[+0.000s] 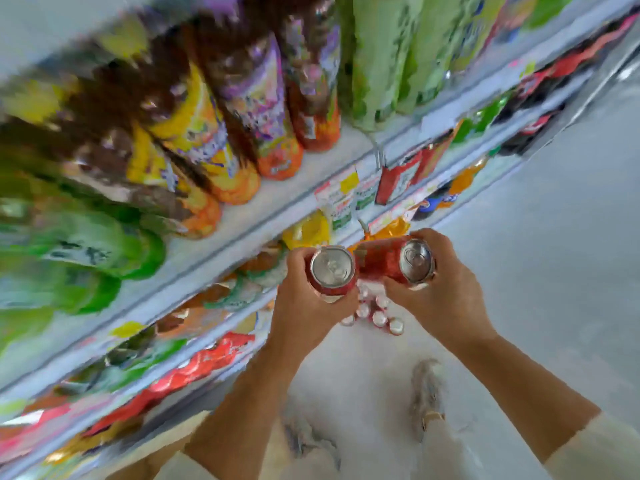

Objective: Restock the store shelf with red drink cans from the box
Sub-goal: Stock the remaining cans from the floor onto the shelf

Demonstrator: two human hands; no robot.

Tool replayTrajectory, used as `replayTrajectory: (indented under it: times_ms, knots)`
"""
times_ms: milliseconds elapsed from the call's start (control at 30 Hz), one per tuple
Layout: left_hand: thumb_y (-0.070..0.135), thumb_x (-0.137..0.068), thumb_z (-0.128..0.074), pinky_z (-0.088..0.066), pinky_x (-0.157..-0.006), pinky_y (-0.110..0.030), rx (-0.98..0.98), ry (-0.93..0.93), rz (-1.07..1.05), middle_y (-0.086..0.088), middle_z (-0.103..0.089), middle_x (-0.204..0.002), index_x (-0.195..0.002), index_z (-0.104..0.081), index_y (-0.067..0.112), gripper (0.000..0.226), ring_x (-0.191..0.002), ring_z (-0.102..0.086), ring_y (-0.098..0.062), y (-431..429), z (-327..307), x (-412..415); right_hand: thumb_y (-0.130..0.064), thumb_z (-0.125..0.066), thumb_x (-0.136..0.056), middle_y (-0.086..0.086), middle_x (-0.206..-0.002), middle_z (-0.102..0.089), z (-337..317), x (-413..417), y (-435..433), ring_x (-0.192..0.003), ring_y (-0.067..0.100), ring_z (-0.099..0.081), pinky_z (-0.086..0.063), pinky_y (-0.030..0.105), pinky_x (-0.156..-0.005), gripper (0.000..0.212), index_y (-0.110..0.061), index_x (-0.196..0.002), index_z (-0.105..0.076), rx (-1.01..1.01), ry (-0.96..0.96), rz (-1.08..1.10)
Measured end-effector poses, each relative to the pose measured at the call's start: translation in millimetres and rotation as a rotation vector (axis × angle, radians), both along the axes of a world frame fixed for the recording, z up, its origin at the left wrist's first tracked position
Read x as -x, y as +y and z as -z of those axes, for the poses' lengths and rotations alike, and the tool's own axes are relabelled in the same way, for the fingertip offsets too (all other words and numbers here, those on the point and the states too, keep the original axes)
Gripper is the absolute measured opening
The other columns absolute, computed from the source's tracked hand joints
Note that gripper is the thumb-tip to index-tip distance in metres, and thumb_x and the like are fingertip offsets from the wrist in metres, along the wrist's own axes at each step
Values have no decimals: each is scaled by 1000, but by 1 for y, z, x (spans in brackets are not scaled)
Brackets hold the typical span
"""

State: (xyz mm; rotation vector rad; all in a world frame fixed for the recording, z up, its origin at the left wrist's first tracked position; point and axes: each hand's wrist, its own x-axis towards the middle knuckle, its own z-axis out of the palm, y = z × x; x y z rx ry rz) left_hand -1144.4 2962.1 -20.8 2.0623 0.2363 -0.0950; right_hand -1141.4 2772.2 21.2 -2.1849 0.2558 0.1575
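My left hand point(304, 317) grips a red drink can point(333, 270), held upright with its silver top facing me. My right hand point(446, 292) grips a second red drink can point(398, 259), tilted to the left so its side shows. The two cans nearly touch in front of the shelf edge. Below and between my hands, several more red cans point(375, 313) stand packed together on the floor; the box around them is hard to make out. The view is blurred.
Store shelves point(277, 188) run diagonally along the left, filled with tall brown, green and orange bottles and price tags. Lower shelves hold red and orange drinks. My feet point(427, 396) stand on the pale floor at the bottom, with open floor on the right.
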Motion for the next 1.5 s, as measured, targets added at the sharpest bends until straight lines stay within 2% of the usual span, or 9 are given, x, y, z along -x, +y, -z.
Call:
replayTrajectory:
  times_ms: [133,267,367,533,700,900,1133,1300,1500]
  knots:
    - [28,-61,-90,-43,-69,-6,-27,-217,-1,29,-63,-97,-101,-49,34,58,-81,-62,11,25,-131,6,-49,-73,-59,-30,-91,-57,-113,2,23,-79,-8,-50,-34,4,-66,61,-49,-112,-43,-12,-218,-22]
    - [38,-59,-84,-50,-76,-15,-25,-384,30,28,-66,-100,-111,-49,42,62,-90,-65,7,56,-230,27,-59,-64,-52,-30,-93,-59,-210,12,48,-90,-19,-54,-36,-2,-74,56,-49,-104,-46,-126,-435,-129]
    - [41,-57,-80,-46,-74,-10,21,-504,-1,25,-68,-97,-106,-51,42,56,-89,-65,5,82,-285,50,-50,-73,-57,-31,-100,-61,-267,22,70,-82,-2,-66,-48,8,-67,53,-59,-100,-46,-156,-513,-254]
    - [47,-55,-70,-42,-68,-3,73,-705,-153,30,-67,-89,-101,-55,37,50,-78,-63,9,144,-343,64,-14,-79,-72,-38,-92,-59,-329,14,118,-86,-12,-60,-44,4,-70,53,-45,-101,-48,-182,-672,-368]
    - [51,-57,-70,-42,-73,-4,-8,-761,-333,32,-66,-94,-110,-53,34,58,-84,-63,9,200,-348,48,-27,-79,-67,-38,-94,-58,-343,-33,174,-90,-18,-56,-41,2,-74,55,-41,-110,-48,-188,-700,-419]
    - [46,-63,-75,-42,-73,-2,-76,-807,-550,27,-64,-95,-118,-51,34,61,-86,-61,15,202,-335,36,-29,-82,-68,-13,-105,-58,-332,-109,215,-100,9,-58,-41,18,-82,59,-29,-116,-47,-105,-607,-537]
    - [53,-63,-75,-52,-85,-22,-84,-874,-660,32,-64,-105,-125,-52,33,69,-96,-63,6,188,-324,20,-34,-78,-76,-8,-117,-58,-325,-142,238,-107,10,-56,-41,20,-86,56,-31,-123,-47,-198,-536,-611]
    - [52,-64,-73,-46,-83,-10,-59,-875,-646,21,-62,-112,-125,-46,36,69,-100,-60,7,182,-319,23,-28,-81,-74,-3,-128,-53,-305,-145,232,-114,13,-54,-42,28,-93,72,-27,-133,-41,-227,-442,-670]
    - [52,-66,-79,-57,-85,-35,-117,-826,-634,11,-64,-113,-125,-50,32,69,-102,-63,-8,185,-307,25,-35,-81,-74,-6,-125,-57,-303,-166,259,-111,12,-56,-44,28,-93,70,-18,-133,-47,-85,-467,-683]
